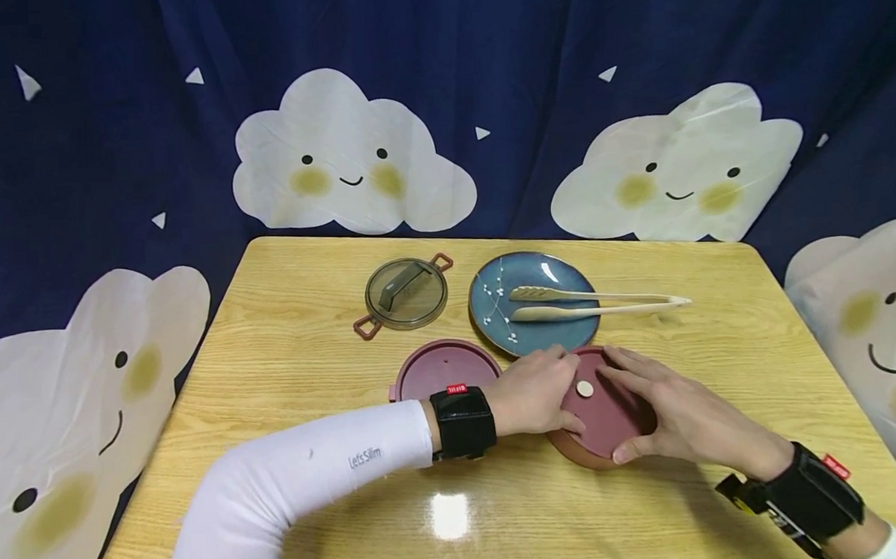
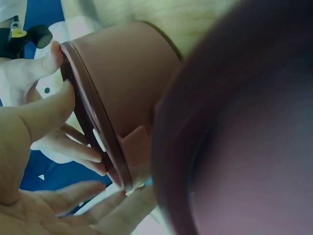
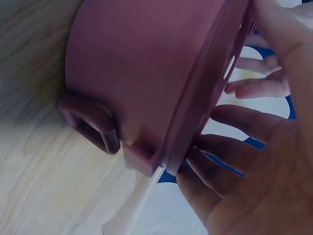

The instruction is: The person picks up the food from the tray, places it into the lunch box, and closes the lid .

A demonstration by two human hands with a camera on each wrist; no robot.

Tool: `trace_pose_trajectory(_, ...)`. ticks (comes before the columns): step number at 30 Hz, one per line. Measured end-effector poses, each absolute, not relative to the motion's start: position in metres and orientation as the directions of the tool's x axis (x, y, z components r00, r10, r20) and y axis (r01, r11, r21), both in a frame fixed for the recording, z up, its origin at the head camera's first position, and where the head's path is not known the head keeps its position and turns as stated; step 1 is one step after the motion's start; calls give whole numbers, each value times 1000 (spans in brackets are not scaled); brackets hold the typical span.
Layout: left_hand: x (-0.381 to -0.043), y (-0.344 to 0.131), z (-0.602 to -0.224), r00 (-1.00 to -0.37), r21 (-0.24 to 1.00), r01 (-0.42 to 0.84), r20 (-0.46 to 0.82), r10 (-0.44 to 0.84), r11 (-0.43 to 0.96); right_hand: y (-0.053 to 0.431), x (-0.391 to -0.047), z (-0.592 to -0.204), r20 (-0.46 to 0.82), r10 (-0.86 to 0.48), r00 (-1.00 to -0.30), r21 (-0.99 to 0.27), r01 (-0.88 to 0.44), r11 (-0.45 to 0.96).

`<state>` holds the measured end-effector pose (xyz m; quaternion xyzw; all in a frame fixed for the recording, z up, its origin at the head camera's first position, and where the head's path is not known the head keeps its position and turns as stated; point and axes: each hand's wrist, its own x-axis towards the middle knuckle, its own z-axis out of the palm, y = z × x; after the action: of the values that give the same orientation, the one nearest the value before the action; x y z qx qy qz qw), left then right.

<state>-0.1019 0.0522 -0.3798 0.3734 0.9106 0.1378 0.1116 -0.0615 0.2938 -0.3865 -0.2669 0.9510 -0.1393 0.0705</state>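
Note:
A dusty-red pot (image 3: pixel 134 63) stands on the table, its matching lid (image 1: pixel 611 410) resting on top with a small cream button in it. My left hand (image 1: pixel 535 392) spans the lid's left side, thumb at the near part and fingers at the far rim. From the right, my right hand (image 1: pixel 667 412) holds the lid's edge between its spread thumb and fingers. The right wrist view shows a loop handle (image 3: pixel 93 125) low on the pot and a small tab (image 3: pixel 142 156) under the rim. Below my left forearm sits a second round pink piece (image 1: pixel 447 364), partly hidden.
Behind the hands lies a blue plate (image 1: pixel 499 331) with wooden tongs (image 1: pixel 614 308) across it. A glass lid with a dark handle (image 1: pixel 407 294), on a small red-handled pan, stands at the back left. The wooden table (image 1: pixel 300 319) ends at a dark blue cloud-patterned curtain (image 1: pixel 518 168).

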Motion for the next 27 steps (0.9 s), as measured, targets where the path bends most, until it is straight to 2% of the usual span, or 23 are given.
trace_pose_trajectory(7,-101,51,-380,-761,463,499,-171,626,733,304,-61,-382,-52,-482,-875,-321,-442,838)
trace_pose_trajectory(10,-101,49,-381,-775,508,447,-191,603,736,310,-62,-381,-54,-413,-909,-383,-363,849)
trace_pose_trajectory(15,-102,48,-383,-789,541,387,-225,572,746,321,-66,-382,-130,-291,-948,-461,-202,864)
trace_pose_trajectory(27,-103,47,-383,-800,584,274,-302,518,764,336,-73,-392,-329,-216,-919,-604,29,796)
